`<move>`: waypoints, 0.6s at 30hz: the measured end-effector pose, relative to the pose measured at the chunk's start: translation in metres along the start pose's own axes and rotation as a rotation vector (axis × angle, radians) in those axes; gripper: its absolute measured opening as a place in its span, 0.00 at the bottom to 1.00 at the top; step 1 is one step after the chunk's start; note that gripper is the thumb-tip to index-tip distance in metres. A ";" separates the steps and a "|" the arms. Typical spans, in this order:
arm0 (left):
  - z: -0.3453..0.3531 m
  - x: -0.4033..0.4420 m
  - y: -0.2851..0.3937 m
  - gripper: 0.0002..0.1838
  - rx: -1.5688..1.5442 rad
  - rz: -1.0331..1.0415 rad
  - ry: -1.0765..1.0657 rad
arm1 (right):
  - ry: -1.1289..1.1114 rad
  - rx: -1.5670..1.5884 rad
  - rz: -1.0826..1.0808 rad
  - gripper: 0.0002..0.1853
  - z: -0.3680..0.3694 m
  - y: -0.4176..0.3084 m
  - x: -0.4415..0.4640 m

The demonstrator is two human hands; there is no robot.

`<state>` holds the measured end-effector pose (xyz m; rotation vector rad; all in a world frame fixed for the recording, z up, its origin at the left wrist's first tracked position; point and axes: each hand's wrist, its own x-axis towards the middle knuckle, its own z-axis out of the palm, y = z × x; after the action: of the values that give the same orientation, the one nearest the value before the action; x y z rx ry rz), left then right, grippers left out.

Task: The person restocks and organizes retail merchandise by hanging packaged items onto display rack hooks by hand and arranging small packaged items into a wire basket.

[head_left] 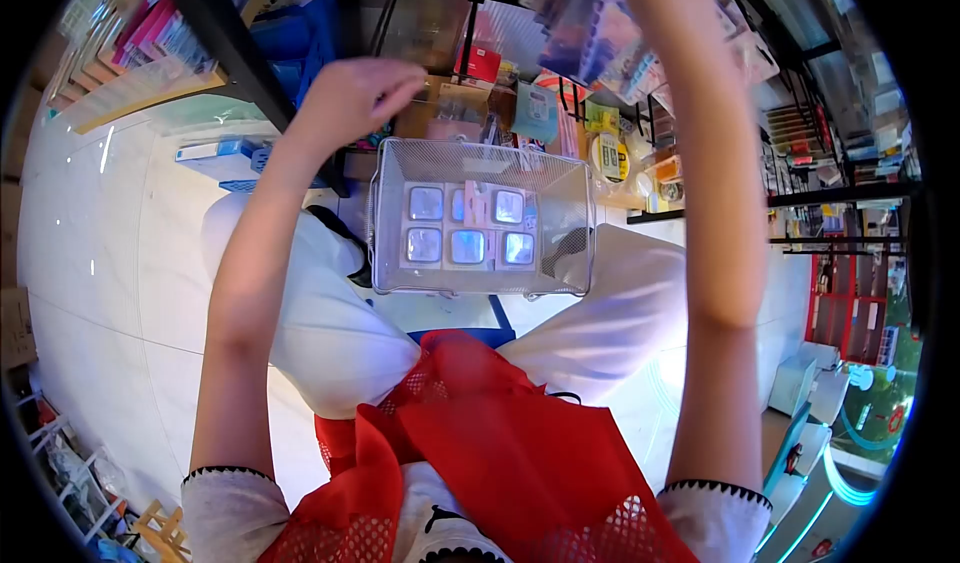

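black post (238, 55) and hanging packets (590, 48) are positioned beyond the silver mesh basket (460, 168), located between the legs (330, 353), containing square cases (467, 246). left hand (345, 103): fingers parted, seemingly empty. right hand: out of view, finger state undeterminable.

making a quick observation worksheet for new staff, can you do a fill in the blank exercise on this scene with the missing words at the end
1. The wire mesh basket holds shiny squares in two rows of ____.
2. The left hand is in view, while the right forearm runs out past the ____ edge of the picture.
3. The person's apron is coloured ____.

Missing words: three; top; red.
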<state>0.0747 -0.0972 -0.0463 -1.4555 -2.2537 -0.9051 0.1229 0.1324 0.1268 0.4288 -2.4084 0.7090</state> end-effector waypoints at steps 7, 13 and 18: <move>0.100 -0.039 0.037 0.17 -0.086 -0.241 -0.854 | -0.284 0.116 0.613 0.11 0.047 0.075 -0.273; 0.217 -0.077 0.019 0.32 -0.034 -0.431 -0.985 | -0.642 -0.157 0.703 0.20 0.053 0.098 -0.302; 0.270 -0.091 0.066 0.35 0.124 -0.414 -0.824 | -0.220 -0.382 0.800 0.26 0.051 0.108 -0.317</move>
<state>0.1944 0.0342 -0.2790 -1.5023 -3.2172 -0.2342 0.2980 0.2328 -0.1454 -0.6833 -2.8299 0.4995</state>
